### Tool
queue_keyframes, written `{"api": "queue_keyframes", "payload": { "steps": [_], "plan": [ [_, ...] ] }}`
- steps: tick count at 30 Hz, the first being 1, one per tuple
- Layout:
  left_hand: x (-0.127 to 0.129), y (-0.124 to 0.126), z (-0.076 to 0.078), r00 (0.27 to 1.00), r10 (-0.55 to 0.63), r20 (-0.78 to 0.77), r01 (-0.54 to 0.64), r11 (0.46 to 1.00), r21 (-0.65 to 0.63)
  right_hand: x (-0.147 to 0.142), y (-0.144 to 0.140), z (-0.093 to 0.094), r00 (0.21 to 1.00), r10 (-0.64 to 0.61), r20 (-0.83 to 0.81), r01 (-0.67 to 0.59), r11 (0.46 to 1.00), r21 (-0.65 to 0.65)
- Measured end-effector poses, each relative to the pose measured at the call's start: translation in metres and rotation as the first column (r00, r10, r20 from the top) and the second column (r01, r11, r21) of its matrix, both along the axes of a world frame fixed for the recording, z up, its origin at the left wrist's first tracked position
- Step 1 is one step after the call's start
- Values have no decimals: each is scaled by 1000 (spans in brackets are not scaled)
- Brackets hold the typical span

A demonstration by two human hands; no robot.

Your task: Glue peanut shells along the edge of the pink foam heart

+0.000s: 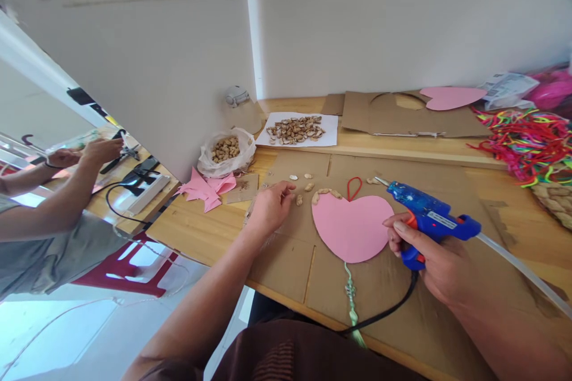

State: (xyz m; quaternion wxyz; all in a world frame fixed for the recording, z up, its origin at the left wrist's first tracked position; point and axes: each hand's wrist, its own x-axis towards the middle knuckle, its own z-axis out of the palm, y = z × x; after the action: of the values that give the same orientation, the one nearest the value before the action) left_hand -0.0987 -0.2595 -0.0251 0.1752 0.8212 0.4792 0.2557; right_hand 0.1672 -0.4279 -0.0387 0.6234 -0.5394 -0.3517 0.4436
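Observation:
My right hand (429, 250) grips a blue hot glue gun (424, 211), its nozzle pointing left and a glue stick protruding from the back. Below the nozzle, a pink paper heart (351, 229) lies on cardboard, with a few peanuts (326, 193) along its upper left edge. A red cord loop (354, 188) rises from the heart's notch, and a pale green tassel (351, 294) hangs from its tip. Beside several loose peanuts (309, 187), my left hand (272, 205) has its fingers curled together; anything between them is hidden.
A bag of peanuts (227, 152), shells on white paper (330, 131) and pink paper scraps (205, 187) lie around the cardboard (286, 262). Colourful cords (531, 140) are heaped at right. At far left, another person's hands (102, 149) work near a power strip (147, 193).

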Motion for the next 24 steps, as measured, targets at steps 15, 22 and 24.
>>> {"api": "queue_keyframes", "payload": {
  "steps": [15, 22, 24],
  "plan": [
    [9, -7, -6, 996, -78, 48, 80, 996, -35, -4, 3, 8, 999, -43, -32, 44, 999, 14],
    [10, -3, 6, 978, -31, 207, 31, 1000, 4, -7, -1, 19, 987, -117, -111, 123, 991, 49],
    [20, 0, 15, 973, -96, 208, 95, 995, 17, -9, -2, 24, 971, -166, -170, 183, 979, 94]
  ]
}}
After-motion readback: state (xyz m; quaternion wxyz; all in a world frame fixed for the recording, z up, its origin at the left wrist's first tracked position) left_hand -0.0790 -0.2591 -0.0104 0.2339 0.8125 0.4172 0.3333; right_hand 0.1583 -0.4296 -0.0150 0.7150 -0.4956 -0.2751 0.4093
